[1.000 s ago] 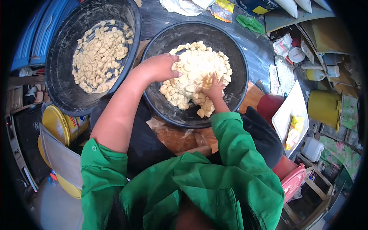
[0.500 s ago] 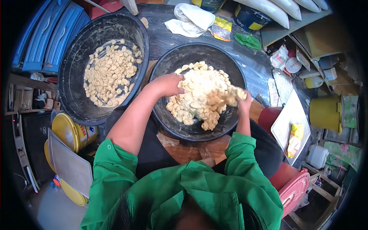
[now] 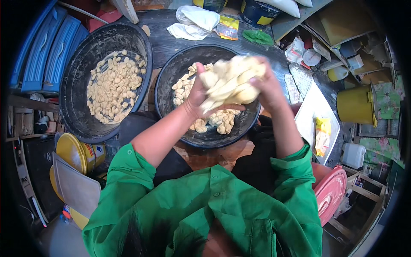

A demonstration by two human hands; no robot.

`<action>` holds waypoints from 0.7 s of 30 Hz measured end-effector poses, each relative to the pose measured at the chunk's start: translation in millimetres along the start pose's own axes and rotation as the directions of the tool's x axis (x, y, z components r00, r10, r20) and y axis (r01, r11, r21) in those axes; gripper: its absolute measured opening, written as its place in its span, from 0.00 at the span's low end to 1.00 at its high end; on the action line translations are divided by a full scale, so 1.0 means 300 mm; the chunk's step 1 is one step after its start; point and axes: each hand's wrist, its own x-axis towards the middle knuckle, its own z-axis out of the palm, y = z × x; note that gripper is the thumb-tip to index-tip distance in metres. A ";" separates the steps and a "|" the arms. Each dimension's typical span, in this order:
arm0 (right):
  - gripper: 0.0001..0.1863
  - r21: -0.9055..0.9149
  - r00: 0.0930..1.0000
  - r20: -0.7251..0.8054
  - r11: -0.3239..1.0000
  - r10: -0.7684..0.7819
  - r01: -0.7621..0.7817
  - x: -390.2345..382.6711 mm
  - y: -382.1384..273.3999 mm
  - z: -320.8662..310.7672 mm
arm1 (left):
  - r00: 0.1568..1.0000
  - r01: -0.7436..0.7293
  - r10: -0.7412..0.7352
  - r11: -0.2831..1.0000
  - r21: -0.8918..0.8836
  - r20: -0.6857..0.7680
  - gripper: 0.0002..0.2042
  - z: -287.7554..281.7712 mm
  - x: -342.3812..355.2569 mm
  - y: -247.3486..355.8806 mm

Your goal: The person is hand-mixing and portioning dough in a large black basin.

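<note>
Between my two hands is a big clump of pale dough pieces (image 3: pixel 234 79), lifted above the round black tub (image 3: pixel 165 112) in front of me. My left hand (image 3: pixel 200 96) supports it from the left and below, palm up with the thumb raised. On its right side my right hand (image 3: pixel 266 83), somewhat blurred, has its fingers wrapped round the clump. More dough pieces (image 3: pixel 183 88) lie in the tub beneath, partly hidden by my hands. To the left, a larger black tub (image 3: pixel 70 92) holds many small dough pieces (image 3: pixel 113 85) spread over its bottom.
Blue plastic lids or panels (image 3: pixel 55 51) stand at the far left. Yellow buckets (image 3: pixel 73 150) are near left. A white cloth bag (image 3: pixel 192 21) and a green plastic scrap (image 3: pixel 257 37) lie behind the tub. At right are a white board (image 3: pixel 310 124), yellow bucket (image 3: pixel 353 103) and red lid (image 3: pixel 332 195).
Both hands have come up out of the tub with the dough clump between them. The left hand has turned palm up, and the whole view has shifted slightly.
</note>
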 end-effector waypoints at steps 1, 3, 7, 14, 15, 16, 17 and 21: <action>0.31 -0.386 0.995 0.024 0.917 -0.095 0.097 -0.012 0.040 -0.015 | 0.986 -0.081 0.073 0.996 -0.042 -0.151 0.47 0.020 -0.005 -0.011; 0.27 -0.663 0.991 0.026 0.740 -0.133 0.117 -0.021 0.073 0.006 | 0.956 -0.131 0.137 0.990 0.042 -0.260 0.43 -0.021 -0.018 -0.016; 0.24 -0.376 0.986 0.144 0.917 -0.082 0.131 0.024 0.010 -0.033 | 0.960 -0.124 0.103 0.990 -0.068 -0.260 0.35 -0.052 -0.034 0.028; 0.19 -0.777 0.864 0.333 0.409 -0.377 0.478 0.046 0.007 0.049 | 0.915 0.003 -0.003 1.000 0.000 -0.403 0.33 -0.100 0.002 0.027; 0.18 -0.830 0.888 0.307 0.360 -0.341 0.425 0.039 0.023 0.085 | 0.897 0.015 -0.004 1.000 0.022 -0.443 0.33 -0.108 0.003 0.015; 0.18 -0.830 0.891 0.304 0.366 -0.337 0.421 0.046 0.042 0.077 | 0.894 0.017 -0.007 1.000 0.018 -0.448 0.33 -0.115 0.002 0.006; 0.18 -0.828 0.908 0.351 0.378 -0.228 0.415 0.048 0.067 0.061 | 0.890 0.053 -0.034 0.998 0.030 -0.455 0.34 -0.113 0.006 -0.005; 0.11 -0.588 0.974 0.225 0.795 -0.015 0.148 0.091 0.083 0.029 | 0.894 0.104 -0.061 0.992 0.073 -0.445 0.35 -0.112 -0.008 -0.014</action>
